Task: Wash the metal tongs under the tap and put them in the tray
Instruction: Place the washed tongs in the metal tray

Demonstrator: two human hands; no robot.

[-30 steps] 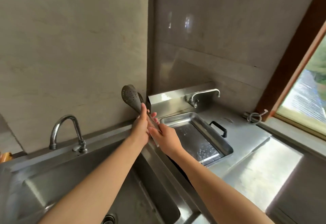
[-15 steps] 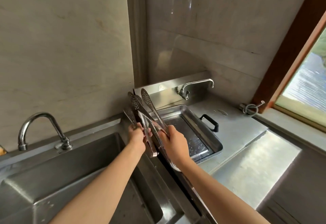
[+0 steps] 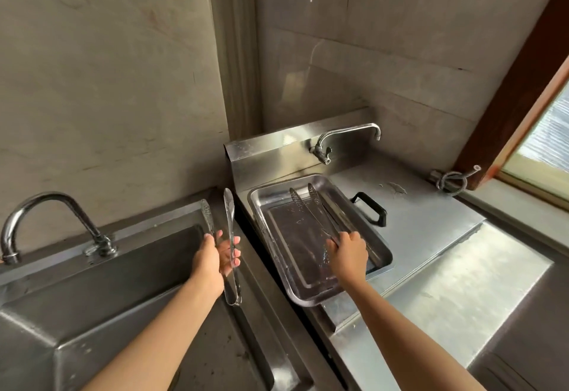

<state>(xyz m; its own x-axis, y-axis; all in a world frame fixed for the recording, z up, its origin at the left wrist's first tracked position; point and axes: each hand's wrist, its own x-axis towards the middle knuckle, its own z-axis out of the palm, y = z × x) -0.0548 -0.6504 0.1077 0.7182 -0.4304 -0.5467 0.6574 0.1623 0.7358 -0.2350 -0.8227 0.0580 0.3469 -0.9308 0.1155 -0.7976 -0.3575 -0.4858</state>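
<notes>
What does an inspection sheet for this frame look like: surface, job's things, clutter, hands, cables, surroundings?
Surface: steel counter with a few wet spots, sink to the left.
Job's things: one pair of tongs in the tray; second tongs held over the sink edge.
Clutter: black handle beside the tray.
Hands: left hand holds the second tongs; right hand grips the tongs in the tray.
Cables: coiled hose by the window.
Surroundings: sink tap, wall tap, tiled walls.
</notes>
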